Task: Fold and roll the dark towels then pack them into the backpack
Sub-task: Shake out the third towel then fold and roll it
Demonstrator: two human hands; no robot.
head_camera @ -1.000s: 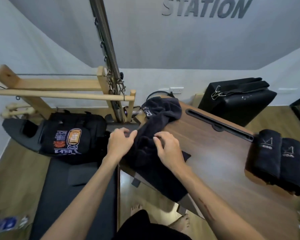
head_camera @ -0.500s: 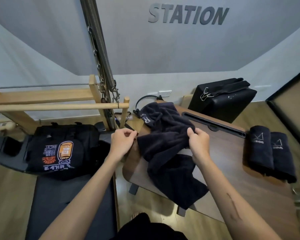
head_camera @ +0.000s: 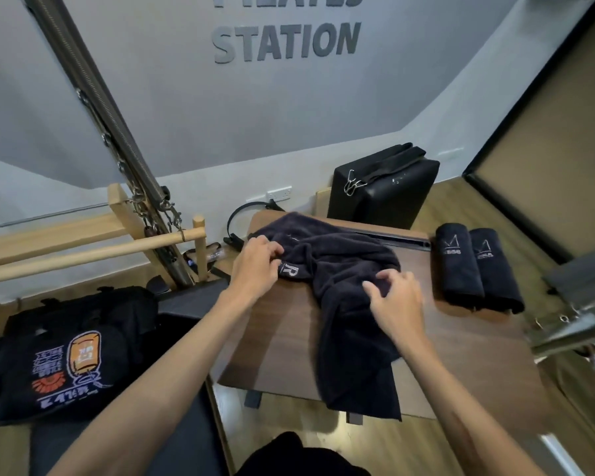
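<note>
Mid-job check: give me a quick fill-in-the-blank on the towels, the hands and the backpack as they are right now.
1. The loose towel lies on the table and hangs over its ____ edge.
2. ____ rolled towels lie side by side at the table's right end.
3. The left hand holds the towel beside its white ____.
4. The backpack sits to the ____ of the table.

Missing words: near; Two; logo; left

left hand (head_camera: 256,266): arm stretched forward, fingers curled, gripping cloth | right hand (head_camera: 397,297): arm stretched forward, palm down, fingers bent, pinching cloth
</note>
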